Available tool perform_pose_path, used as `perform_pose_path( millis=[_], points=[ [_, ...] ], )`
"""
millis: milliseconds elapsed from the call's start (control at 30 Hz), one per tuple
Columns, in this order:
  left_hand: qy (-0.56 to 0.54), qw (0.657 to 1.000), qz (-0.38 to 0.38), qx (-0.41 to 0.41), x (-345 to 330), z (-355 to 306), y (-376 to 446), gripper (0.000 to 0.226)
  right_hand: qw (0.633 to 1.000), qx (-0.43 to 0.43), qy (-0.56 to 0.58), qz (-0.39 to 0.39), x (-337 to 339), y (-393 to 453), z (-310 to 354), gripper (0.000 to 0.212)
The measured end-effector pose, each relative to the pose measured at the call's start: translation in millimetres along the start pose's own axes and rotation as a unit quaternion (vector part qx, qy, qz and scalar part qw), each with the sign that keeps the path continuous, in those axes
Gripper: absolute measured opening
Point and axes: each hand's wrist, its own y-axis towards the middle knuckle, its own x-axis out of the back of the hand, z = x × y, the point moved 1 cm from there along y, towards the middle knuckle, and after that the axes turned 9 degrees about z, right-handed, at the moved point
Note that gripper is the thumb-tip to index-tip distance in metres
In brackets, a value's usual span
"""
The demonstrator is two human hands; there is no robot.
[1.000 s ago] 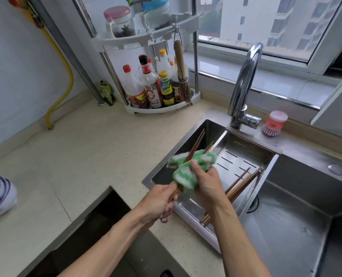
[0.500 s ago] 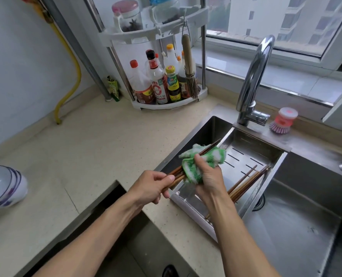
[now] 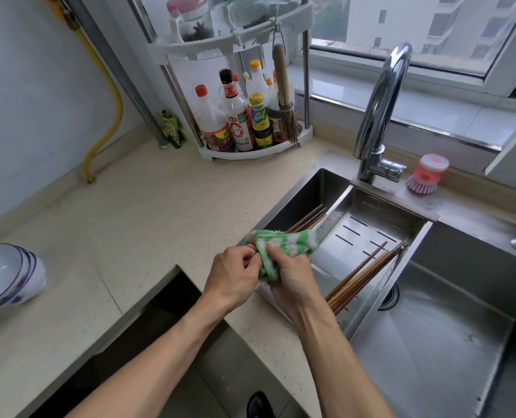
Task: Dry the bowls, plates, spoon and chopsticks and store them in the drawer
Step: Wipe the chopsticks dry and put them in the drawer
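Chopsticks (image 3: 306,220) wrapped in a green-and-white cloth (image 3: 284,244) over the sink's near left edge.

Their long axis runs diagonally, tips pointing up and away to the right above the sink (image 3: 462,342), near ends in the left hand (image 3: 231,274), whose grip is pinched round them. The right hand (image 3: 293,277) has its grip closed on the cloth around the bundle. More chopsticks (image 3: 368,274) lie on the same slant in the slotted drain tray (image 3: 371,233). Stacked bowls (image 3: 7,274) sit on their side at the worktop's (image 3: 124,224) far left. Bottle labels on the corner rack (image 3: 235,152) carry writing too small to read.
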Motion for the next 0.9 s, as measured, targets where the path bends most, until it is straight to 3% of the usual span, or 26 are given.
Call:
perform_pose_path(
  millis=[200,367,567,667,767,900],
  points=[
    [0.002,1.000,0.030,-0.001,2,4,-18,0.034,0.990,0.075,0.044,-0.109,21,22,28,0.024],
    [0.041,0.999,-0.013,-0.005,-2,1,-9,0.032,0.995,-0.009,-0.006,-0.102,5,5,-10,0.024],
    [0.087,0.996,0.033,-0.014,5,11,-15,0.034,0.982,0.046,0.042,-0.177,26,24,25,0.040],
    [0.098,0.995,0.026,-0.001,7,6,-5,0.038,0.986,-0.010,-0.012,-0.167,18,14,-1,0.035],
    [0.108,0.993,0.042,-0.004,5,9,-8,0.042,0.986,-0.014,0.024,-0.164,24,16,9,0.034],
    [0.005,0.999,0.048,0.009,5,11,-14,0.030,0.989,0.009,0.031,-0.142,24,22,31,0.033]
  ],
)
